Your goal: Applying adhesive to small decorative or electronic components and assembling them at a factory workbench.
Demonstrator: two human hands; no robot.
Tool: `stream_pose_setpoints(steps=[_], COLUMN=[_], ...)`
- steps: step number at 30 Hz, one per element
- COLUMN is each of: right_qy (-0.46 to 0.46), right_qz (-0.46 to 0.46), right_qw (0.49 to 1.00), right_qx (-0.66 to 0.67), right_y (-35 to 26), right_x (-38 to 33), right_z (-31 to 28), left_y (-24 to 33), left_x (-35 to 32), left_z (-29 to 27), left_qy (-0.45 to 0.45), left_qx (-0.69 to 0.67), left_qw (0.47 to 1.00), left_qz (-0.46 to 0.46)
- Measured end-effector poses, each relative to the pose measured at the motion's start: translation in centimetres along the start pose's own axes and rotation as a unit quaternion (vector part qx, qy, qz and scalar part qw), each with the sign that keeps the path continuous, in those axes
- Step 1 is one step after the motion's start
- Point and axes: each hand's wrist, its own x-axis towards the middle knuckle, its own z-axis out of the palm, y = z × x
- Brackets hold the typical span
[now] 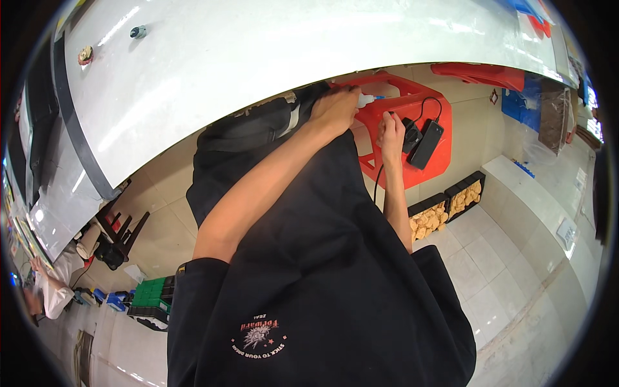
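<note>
My left hand (335, 111) is closed around a small white bottle (365, 100) with a blue tip, which points right over a red plastic stool (440, 100). Close by, my right hand (391, 137) has its fingers pinched together at the stool's near left side. What it holds, if anything, is too small to tell. Just right of it, a black power adapter (427, 145) and a smaller black block (411, 135) lie on the seat. A thin black cable (431, 99) loops above them. Another black cord (378, 184) hangs below my right wrist.
A white table (225, 58) spans the far side, bearing a small dark bottle (137, 31) and a brown round piece (85, 55). Black trays (482, 177) of tan pieces stand on the floor at right. Another person (55, 290) is at far left, near a green crate (152, 293).
</note>
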Motion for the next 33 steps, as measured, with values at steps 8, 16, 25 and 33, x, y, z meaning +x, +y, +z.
stream_pose_setpoints(steps=[8,16,25,33], right_qy=[0.006,0.039,0.092,0.078], right_qz=[-0.047,-0.131,-0.056,-0.044], right_qw=[0.998,0.988,0.992,0.992], right_qx=[0.036,-0.068,-0.066,-0.09], right_y=[1.4,1.5,-0.7,-2.0], right_x=[0.2,1.7,1.4,2.0], right_z=[-0.3,-0.3,0.6,0.7], left_y=[-0.5,-0.4,-0.3,-0.4], left_x=[0.6,1.1,1.1,1.1], left_z=[0.4,-0.1,-0.8,-0.5], left_qy=[0.057,0.026,-0.008,0.013], left_qx=[-0.028,-0.034,-0.041,-0.039], left_qw=[0.998,0.999,0.999,0.999], left_qz=[0.01,-0.012,-0.012,-0.009])
